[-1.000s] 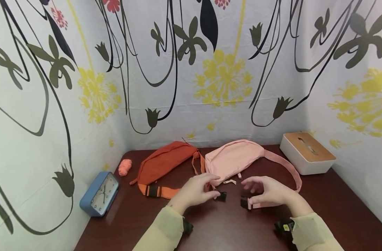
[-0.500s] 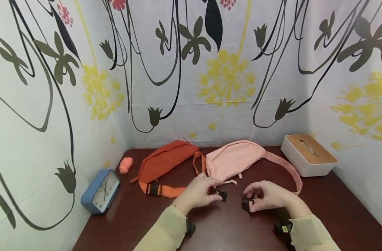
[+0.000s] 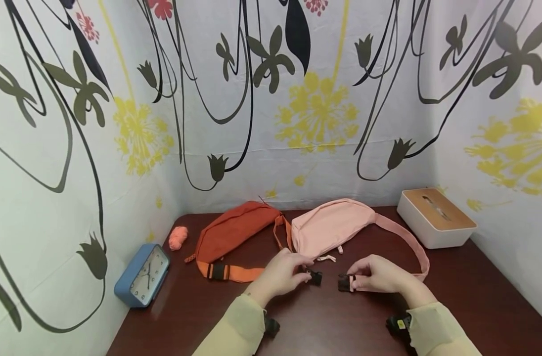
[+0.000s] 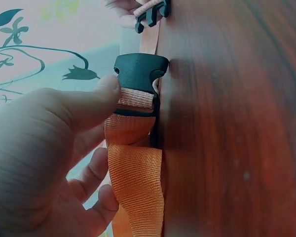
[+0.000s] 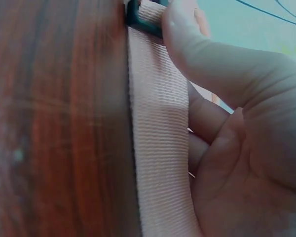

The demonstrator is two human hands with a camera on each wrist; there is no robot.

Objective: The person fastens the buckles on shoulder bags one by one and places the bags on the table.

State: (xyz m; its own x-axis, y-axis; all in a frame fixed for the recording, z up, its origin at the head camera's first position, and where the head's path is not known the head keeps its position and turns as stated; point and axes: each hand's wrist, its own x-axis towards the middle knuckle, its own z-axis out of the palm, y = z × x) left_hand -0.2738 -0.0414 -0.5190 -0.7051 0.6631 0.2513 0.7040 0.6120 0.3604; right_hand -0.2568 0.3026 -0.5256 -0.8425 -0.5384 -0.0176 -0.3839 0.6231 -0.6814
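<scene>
A pink waist bag (image 3: 333,225) lies at the back of the table, its strap (image 3: 406,235) curving round on the right. My left hand (image 3: 277,272) pinches the black socket half of the buckle (image 4: 140,69) between thumb and fingers. Opposite, the fingers of my right hand (image 3: 380,274) pinch the black pronged half of the buckle (image 3: 344,283), which sits on the strap's other end. The two halves face each other across a short gap. Orange webbing (image 4: 138,182) passes beside my left fingers in the left wrist view.
An orange-red waist bag (image 3: 240,230) lies left of the pink one. A blue alarm clock (image 3: 142,274) and a coral yarn skein (image 3: 178,238) are at the left. At the back right stands a white tissue box (image 3: 435,217) with a wooden lid. Patterned fabric (image 3: 315,173) surrounds the table.
Both hands have drawn their fingers in on the buckle halves. The pronged half, tilted half a second ago, now points level toward the socket half.
</scene>
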